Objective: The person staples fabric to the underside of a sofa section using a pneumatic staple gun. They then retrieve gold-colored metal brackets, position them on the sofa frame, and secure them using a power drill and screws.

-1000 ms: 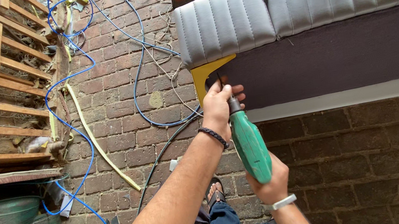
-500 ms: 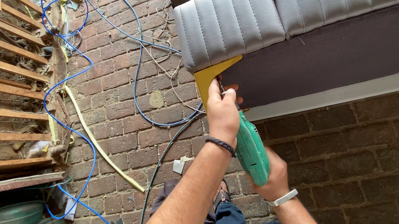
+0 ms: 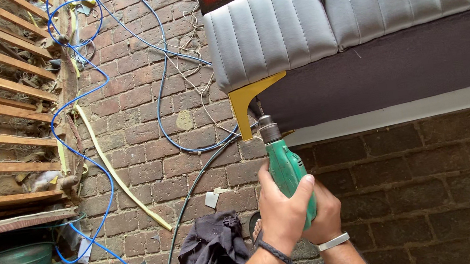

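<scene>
Both hands wrapped around green electric drill [image 3: 286,171] at lower centre: left hand [image 3: 282,209] in front, right hand [image 3: 325,214] behind. Drill bit pressed near yellow metal bracket [image 3: 247,98] under grey padded seat cushion [image 3: 317,14]. Blue cable [image 3: 79,105] looping across brick floor [image 3: 146,164], upper left.

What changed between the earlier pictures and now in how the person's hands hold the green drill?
The left hand left the yellow bracket and came down onto the green drill, joining the right hand. The drill tip stays at the bracket beside the grey cushion; the blue cables lie unchanged.
</scene>
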